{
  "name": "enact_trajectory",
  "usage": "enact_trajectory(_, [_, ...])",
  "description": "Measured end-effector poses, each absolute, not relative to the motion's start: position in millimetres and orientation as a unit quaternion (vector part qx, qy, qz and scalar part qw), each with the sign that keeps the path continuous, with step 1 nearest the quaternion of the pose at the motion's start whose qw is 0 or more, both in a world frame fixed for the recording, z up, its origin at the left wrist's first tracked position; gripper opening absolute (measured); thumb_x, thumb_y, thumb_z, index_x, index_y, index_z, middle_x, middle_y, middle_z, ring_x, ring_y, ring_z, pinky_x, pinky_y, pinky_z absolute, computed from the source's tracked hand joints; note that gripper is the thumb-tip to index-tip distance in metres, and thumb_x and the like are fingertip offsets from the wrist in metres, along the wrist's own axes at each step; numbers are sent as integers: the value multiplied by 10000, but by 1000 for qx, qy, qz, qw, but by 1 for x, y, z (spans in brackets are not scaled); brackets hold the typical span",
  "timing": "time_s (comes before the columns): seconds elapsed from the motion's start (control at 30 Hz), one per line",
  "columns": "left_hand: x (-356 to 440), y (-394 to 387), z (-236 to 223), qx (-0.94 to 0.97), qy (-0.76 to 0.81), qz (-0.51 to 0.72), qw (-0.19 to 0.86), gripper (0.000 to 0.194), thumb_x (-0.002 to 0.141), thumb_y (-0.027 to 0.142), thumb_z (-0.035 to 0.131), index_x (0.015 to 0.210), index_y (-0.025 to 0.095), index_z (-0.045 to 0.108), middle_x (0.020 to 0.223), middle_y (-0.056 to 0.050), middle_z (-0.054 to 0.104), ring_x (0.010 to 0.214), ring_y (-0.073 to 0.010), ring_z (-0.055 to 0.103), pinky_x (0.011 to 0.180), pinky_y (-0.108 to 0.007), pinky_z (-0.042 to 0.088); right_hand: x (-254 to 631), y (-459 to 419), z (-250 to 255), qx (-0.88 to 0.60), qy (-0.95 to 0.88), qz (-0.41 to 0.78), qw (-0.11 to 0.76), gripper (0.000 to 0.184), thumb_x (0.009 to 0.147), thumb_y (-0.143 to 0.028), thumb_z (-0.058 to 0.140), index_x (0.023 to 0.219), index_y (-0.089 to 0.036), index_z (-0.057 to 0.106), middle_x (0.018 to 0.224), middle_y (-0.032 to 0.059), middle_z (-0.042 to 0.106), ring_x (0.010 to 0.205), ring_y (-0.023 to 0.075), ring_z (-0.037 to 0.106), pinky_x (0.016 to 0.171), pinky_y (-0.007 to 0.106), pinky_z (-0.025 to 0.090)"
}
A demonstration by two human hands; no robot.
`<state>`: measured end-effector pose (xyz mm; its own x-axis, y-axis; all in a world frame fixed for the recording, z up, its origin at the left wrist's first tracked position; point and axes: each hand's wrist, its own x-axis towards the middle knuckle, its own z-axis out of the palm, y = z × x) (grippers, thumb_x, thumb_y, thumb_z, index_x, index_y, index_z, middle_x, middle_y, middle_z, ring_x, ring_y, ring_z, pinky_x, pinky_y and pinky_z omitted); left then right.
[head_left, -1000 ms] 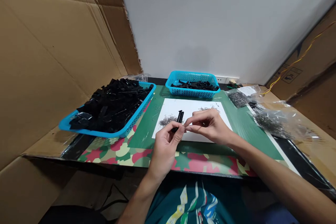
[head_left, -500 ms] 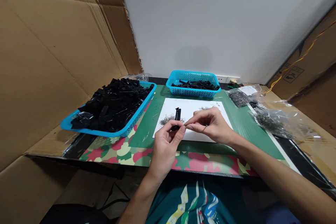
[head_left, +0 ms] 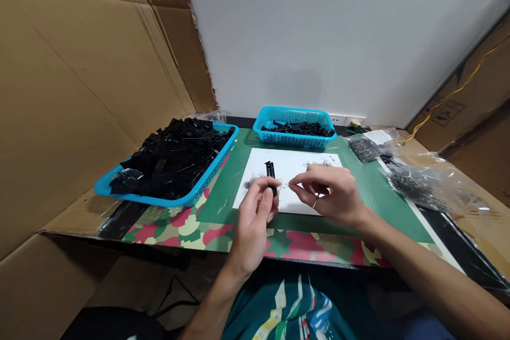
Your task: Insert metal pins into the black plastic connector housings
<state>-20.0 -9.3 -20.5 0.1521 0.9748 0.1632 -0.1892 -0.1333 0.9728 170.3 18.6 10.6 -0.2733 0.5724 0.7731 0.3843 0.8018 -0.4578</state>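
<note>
My left hand point(head_left: 255, 212) pinches a small black plastic part point(head_left: 271, 175) and holds it upright over a white sheet of paper point(head_left: 295, 170). My right hand point(head_left: 330, 194) hovers just to its right, thumb and forefinger pinched on a tiny thin metal piece that I can barely see. Small piles of fine grey metal bits point(head_left: 255, 179) lie on the paper, one beside the black part and another point(head_left: 319, 163) further back.
A large blue basket point(head_left: 191, 196) heaped with black parts sits at the left. A smaller blue basket point(head_left: 295, 141) holds a few black parts at the back. Clear bags of metal bits point(head_left: 410, 183) lie at right. Cardboard walls stand left and right.
My right hand has drawn a little away from the left, to the right. The black part has tilted to upright in my left fingers.
</note>
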Motion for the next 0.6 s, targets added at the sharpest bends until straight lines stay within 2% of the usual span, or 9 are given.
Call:
enact_trajectory(0.07, [-18, -12, -19, 520, 353, 542, 558, 374, 1029, 444, 625, 1365, 319, 521, 962, -4, 645, 781, -117, 578, 743, -217, 493, 171, 17, 7, -262, -811, -7, 523, 100, 951, -110, 686, 904, -171, 751, 610, -44, 583, 506, 74, 441, 501, 232, 338])
enact_trajectory(0.13, [-16, -14, -18, 518, 343, 551, 557, 519, 1021, 427, 642, 1486, 356, 423, 1156, -42, 685, 912, -149, 640, 831, -254, 524, 171, 17, 3, -239, -821, -46, 516, 103, 948, -87, 683, 951, -176, 736, 618, -51, 586, 502, 72, 451, 497, 235, 334])
enact_trajectory(0.2, [-16, -14, -20, 531, 344, 556, 539, 512, 1027, 433, 630, 1498, 329, 459, 1283, -77, 675, 998, -173, 651, 851, -262, 530, 171, 16, -1, -217, -829, -58, 512, 116, 954, -81, 670, 1000, -175, 721, 616, -58, 575, 495, 73, 449, 492, 241, 331])
enact_trajectory(0.3, [-16, -13, -24, 566, 353, 549, 503, 435, 1037, 442, 605, 1442, 288, 571, 1365, -85, 657, 1024, -187, 642, 897, -279, 529, 171, 15, -6, -189, -842, -76, 500, 136, 980, -84, 625, 1058, -166, 700, 620, -59, 555, 485, 80, 431, 482, 255, 320])
enact_trajectory(0.4, [-19, -14, -28, 590, 379, 535, 471, 461, 1040, 461, 588, 1468, 290, 592, 1342, -77, 677, 962, -193, 650, 921, -312, 533, 173, 16, -8, -186, -857, -96, 471, 128, 1017, -125, 585, 1076, -165, 691, 626, -49, 548, 482, 95, 424, 475, 275, 320])
enact_trajectory(0.6, [-22, -16, -27, 597, 432, 515, 438, 495, 1017, 510, 600, 1445, 268, 652, 1057, -72, 748, 883, -231, 676, 863, -347, 561, 173, 14, -3, -204, -868, -74, 446, 106, 1012, -136, 591, 1026, -182, 686, 615, -46, 550, 474, 95, 421, 454, 286, 303])
